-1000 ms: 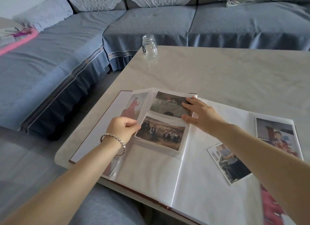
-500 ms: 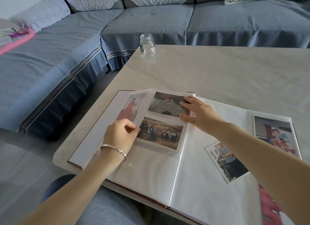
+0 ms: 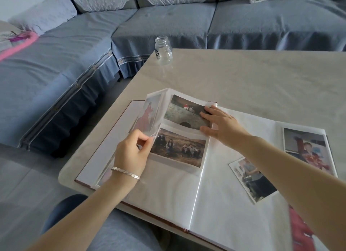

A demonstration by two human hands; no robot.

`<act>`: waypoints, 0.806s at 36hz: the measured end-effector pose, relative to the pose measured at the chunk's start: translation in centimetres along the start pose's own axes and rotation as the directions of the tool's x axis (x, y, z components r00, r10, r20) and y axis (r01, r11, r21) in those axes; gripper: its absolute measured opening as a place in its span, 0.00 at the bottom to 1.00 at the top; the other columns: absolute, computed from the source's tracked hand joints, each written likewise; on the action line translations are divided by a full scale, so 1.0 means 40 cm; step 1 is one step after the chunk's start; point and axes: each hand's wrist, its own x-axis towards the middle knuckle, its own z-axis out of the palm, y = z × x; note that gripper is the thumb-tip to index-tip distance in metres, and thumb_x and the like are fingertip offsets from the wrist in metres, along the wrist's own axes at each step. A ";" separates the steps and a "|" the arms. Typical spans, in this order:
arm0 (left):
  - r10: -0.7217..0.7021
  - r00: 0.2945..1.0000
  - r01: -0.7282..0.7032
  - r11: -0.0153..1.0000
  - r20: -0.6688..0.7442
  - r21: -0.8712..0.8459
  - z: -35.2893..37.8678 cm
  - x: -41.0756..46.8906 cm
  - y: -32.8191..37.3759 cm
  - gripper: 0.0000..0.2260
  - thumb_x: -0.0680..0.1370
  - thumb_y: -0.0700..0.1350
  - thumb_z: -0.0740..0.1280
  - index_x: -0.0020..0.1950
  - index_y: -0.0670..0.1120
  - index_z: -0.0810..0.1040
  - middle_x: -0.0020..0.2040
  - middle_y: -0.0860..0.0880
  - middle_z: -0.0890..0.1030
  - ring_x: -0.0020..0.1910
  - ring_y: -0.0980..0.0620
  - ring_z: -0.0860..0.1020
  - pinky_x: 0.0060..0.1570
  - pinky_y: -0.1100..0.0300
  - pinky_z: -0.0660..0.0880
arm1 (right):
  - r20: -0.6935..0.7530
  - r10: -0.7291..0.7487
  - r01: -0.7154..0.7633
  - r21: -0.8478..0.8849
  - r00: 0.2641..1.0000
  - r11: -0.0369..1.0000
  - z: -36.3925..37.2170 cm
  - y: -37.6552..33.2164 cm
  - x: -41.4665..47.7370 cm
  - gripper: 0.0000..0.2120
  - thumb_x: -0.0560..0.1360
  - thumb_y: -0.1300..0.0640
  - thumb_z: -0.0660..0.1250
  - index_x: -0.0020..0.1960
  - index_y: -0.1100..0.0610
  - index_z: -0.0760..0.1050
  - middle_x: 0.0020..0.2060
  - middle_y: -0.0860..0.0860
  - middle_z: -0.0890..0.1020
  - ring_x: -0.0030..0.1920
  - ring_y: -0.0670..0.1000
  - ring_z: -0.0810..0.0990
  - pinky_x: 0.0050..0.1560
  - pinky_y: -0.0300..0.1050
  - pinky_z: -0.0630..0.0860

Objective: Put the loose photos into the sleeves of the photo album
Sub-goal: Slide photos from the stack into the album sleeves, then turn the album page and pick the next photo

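The photo album [image 3: 168, 190] lies open on the table. Its left page carries a bridge photo [image 3: 184, 112] above a group photo [image 3: 179, 146] in sleeves. My left hand [image 3: 131, 153] pinches the clear sleeve edge at the left side of the group photo. My right hand [image 3: 221, 125] lies flat with straight fingers on the right edge of the bridge photo by the spine. A half-lifted page behind shows a photo of a figure in a red dress [image 3: 148, 116]. A loose photo [image 3: 251, 178] lies on the right page, my right forearm over part of it.
Another photo [image 3: 307, 149] sits at the right page's far corner, and a red one [image 3: 299, 230] shows at the bottom right. An empty glass jar [image 3: 163, 50] stands at the table's far left corner. A blue sofa [image 3: 168, 24] wraps the table's left and far sides.
My left hand slid down and right along the page edge and now pinches the clear sleeve by the group photo. The half-lifted page stands steeper. My right hand stayed put.
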 end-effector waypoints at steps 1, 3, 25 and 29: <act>-0.069 0.998 0.069 0.996 0.006 -0.047 -0.002 0.003 0.002 0.07 0.71 0.36 0.72 0.36 0.41 0.76 0.31 0.51 0.77 0.29 0.60 0.74 0.29 0.74 0.68 | -0.002 -0.002 0.002 0.001 1.000 1.000 -0.001 0.000 0.000 0.26 0.77 0.46 0.61 0.73 0.50 0.61 0.75 0.46 0.57 0.75 0.44 0.49 0.72 0.43 0.48; -0.246 0.969 0.249 0.958 0.041 -0.142 -0.002 0.008 0.005 0.10 0.71 0.37 0.72 0.34 0.46 0.75 0.31 0.53 0.78 0.30 0.60 0.76 0.33 0.74 0.70 | -0.005 -0.004 0.004 0.006 1.000 1.000 -0.001 0.000 0.000 0.26 0.77 0.46 0.61 0.73 0.51 0.62 0.75 0.45 0.57 0.75 0.44 0.49 0.72 0.43 0.48; 0.211 0.873 -0.248 0.968 0.439 0.028 0.082 -0.020 0.101 0.19 0.78 0.45 0.56 0.68 0.43 0.70 0.70 0.45 0.69 0.69 0.50 0.65 0.67 0.58 0.60 | -0.013 0.006 -0.005 0.025 1.000 1.000 0.010 0.007 0.005 0.26 0.77 0.45 0.61 0.73 0.50 0.61 0.75 0.45 0.56 0.75 0.44 0.48 0.72 0.43 0.47; 0.288 0.617 -0.387 0.921 0.732 -0.036 0.102 -0.060 0.140 0.28 0.76 0.61 0.35 0.75 0.54 0.44 0.73 0.60 0.40 0.72 0.64 0.36 0.70 0.65 0.33 | -0.020 -0.004 0.004 0.004 1.000 1.000 0.012 0.006 0.006 0.26 0.78 0.46 0.61 0.73 0.50 0.61 0.75 0.45 0.56 0.75 0.44 0.48 0.73 0.42 0.47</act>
